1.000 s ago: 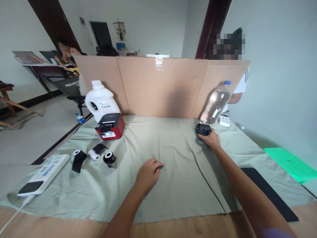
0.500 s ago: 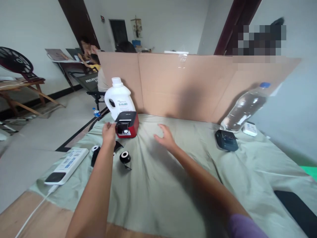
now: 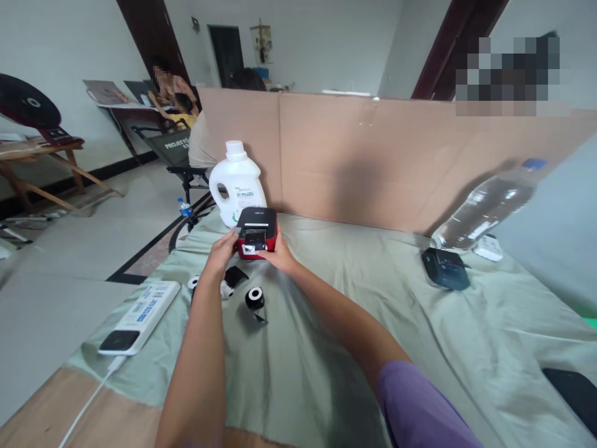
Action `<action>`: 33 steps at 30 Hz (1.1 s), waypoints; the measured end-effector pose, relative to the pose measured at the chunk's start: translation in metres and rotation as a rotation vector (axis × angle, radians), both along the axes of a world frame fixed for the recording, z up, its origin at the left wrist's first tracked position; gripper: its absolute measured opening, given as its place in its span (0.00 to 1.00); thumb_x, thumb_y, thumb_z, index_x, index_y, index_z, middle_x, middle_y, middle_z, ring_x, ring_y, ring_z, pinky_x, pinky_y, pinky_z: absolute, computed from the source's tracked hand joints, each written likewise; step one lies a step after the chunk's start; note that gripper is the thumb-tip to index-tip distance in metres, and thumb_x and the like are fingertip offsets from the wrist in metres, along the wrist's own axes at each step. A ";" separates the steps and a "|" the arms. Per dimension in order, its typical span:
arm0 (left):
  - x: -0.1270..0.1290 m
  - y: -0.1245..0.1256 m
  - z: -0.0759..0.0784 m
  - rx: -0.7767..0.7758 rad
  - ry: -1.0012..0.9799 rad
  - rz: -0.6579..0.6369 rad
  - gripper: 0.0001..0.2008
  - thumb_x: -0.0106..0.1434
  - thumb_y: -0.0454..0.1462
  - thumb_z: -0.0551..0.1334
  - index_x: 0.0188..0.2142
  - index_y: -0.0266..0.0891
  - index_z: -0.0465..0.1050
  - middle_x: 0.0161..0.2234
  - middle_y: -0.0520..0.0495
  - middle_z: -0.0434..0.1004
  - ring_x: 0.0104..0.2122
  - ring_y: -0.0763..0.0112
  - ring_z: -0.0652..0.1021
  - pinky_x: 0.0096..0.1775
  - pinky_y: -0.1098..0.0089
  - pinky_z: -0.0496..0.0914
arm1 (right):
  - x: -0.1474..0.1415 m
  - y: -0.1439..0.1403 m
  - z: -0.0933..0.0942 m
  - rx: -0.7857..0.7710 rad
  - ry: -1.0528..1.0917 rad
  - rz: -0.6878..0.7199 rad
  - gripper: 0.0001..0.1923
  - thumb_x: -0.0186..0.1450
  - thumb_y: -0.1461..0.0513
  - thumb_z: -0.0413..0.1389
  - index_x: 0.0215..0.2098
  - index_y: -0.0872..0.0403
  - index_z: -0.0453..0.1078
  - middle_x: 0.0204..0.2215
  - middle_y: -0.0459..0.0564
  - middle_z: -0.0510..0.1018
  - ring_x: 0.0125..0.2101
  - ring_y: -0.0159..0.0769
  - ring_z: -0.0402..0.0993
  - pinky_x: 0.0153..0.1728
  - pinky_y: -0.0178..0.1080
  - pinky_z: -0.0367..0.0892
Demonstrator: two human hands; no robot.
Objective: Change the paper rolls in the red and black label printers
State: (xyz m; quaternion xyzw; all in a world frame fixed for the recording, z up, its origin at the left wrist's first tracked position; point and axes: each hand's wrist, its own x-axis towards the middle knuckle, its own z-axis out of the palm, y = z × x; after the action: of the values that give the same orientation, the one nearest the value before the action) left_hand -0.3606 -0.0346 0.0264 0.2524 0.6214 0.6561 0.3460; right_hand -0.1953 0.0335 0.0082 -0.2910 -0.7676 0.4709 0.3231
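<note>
**Both hands on the red printer**

Left of the frame's centre, the left hand and right hand close on either side of the red-and-black label printer, which sits on the green cloth just before the white jug. Tape rolls lie just below.

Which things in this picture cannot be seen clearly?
Head view:
- Red printer: its sides are covered by the left hand and right hand.
- White jug: label print too small.
- Clear bottle: blurred.
- Black pad: cut off by the right edge.
</note>
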 end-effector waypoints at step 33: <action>0.256 -0.112 -0.038 0.183 0.650 -0.482 0.30 0.70 0.47 0.57 0.66 0.33 0.64 0.62 0.39 0.69 0.60 0.56 0.73 0.61 0.59 0.69 | 0.306 -0.140 -0.017 0.327 -0.085 -0.410 0.54 0.61 0.51 0.63 0.74 0.52 0.36 0.63 0.64 0.64 0.61 0.58 0.63 0.61 0.60 0.61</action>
State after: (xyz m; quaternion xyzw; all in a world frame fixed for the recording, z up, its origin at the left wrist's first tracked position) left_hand -0.1042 -0.1465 -0.0115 0.6146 0.5604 0.4949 0.2515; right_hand 0.1112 -0.1069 -0.0092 -0.4039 -0.7714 0.2525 0.4219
